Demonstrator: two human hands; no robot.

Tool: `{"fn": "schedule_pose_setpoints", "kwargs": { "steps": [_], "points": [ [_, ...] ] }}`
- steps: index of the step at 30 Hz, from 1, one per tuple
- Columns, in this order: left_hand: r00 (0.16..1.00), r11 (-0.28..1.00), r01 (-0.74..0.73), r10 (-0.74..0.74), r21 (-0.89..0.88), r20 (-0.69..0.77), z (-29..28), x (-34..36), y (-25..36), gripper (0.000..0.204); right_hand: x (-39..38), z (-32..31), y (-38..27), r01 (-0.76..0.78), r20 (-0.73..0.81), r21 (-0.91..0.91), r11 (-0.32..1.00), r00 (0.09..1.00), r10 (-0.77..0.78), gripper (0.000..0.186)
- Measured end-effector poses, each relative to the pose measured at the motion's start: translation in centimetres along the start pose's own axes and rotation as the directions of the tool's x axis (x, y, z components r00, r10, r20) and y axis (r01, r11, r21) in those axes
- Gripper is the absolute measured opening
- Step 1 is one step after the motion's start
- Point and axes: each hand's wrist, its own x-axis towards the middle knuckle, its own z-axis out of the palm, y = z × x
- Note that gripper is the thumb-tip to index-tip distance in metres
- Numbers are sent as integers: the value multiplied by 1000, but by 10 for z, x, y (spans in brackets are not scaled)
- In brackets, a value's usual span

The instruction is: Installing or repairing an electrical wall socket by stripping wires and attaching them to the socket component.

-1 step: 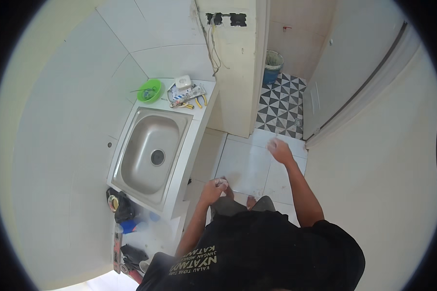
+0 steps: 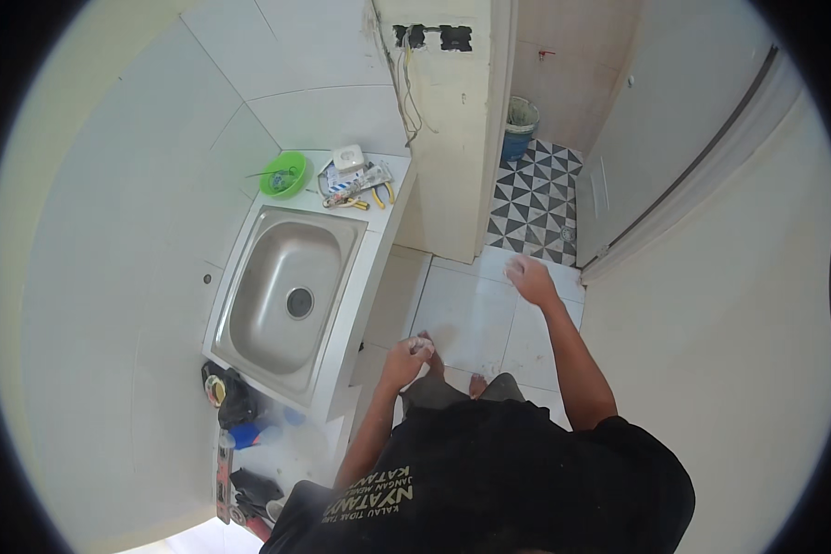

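Observation:
My left hand [image 2: 408, 361] hangs low in front of my legs, its fingers curled in, with white dust or a white bit at the fingertips. Whether it holds anything is too small to tell. Farther forward and to the right, my right hand [image 2: 531, 280] is held over the pale floor tiles [image 2: 466, 300], near the doorway. Its fingers are bent together and look whitish; what is between them, if anything, is hidden. Neither hand touches the steel sink [image 2: 277, 295] to the left.
A green bowl [image 2: 284, 175], yellow-handled pliers [image 2: 383, 194] and a white square box [image 2: 349, 158] lie behind the sink. Tape [image 2: 215, 390], black bags and a spirit level [image 2: 223, 475] are on the near counter. A blue bucket [image 2: 517, 138] stands beyond the open door [image 2: 656, 138].

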Motion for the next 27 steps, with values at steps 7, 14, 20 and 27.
{"fn": "schedule_pose_setpoints", "kwargs": {
  "steps": [7,14,20,27],
  "points": [
    [980,991,-123,111,-62,-168,-58,82,47,24,104,-20,-99,120,-128,-88,989,983,-131,26],
    [939,939,-309,277,-148,-202,-135,168,130,19,208,-24,-157,205,-258,-197,959,933,-252,29],
    [800,859,-509,451,-52,-396,-154,241,182,33,256,-1,-179,250,-199,-121,961,942,-270,30],
    [596,764,-588,632,267,-495,-155,288,257,40,254,-14,-180,318,-304,-248,915,872,-385,28]
  ]
}}
